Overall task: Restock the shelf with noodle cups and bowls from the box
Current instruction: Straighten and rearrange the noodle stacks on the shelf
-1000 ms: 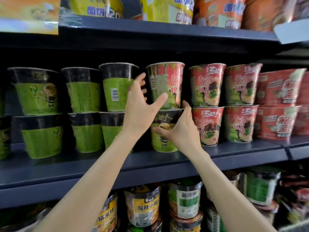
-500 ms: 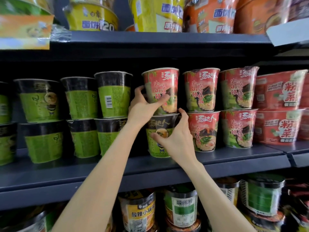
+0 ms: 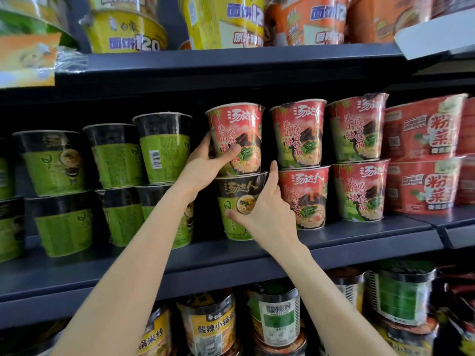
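A red noodle cup point(image 3: 239, 129) stands on top of a green and black noodle cup point(image 3: 237, 199) in the middle of the dark middle shelf point(image 3: 359, 235). My left hand point(image 3: 205, 165) grips the red cup low on its left side, thumb across the front. My right hand point(image 3: 267, 209) clasps the green cup from its right, thumb on the front label, fingers reaching up to the rim. Both cups stand upright with their labels facing me. The box is not in view.
Stacked green cups point(image 3: 159, 147) fill the shelf to the left; stacked red cups point(image 3: 298, 132) and red bowls point(image 3: 424, 129) fill the right. Yellow and orange bowls point(image 3: 226, 21) sit on the upper shelf. More cups point(image 3: 275, 317) stand on the lower shelf.
My left hand went from open beside the red cup to gripping it, and the cup turned its printed front toward me. My right hand stayed on the green cup. The view moved closer.
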